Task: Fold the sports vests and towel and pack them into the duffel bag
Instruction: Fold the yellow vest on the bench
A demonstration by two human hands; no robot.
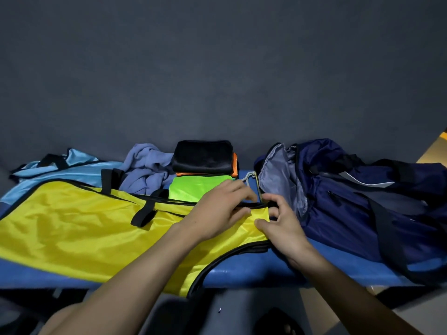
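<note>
I see the duffel (350,201) unzipped, only grey lining visible inside. Left of it, my left hand (217,213) and right hand (283,226) pinch the yellow vest (84,226).

head view | worn on head | faces forward and down | close over blue bench (242,267)

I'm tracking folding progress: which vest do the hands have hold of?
The yellow vest, spread flat at the front. Both the left hand and right hand pinch its right end; the light blue vest lies untouched behind.
</note>
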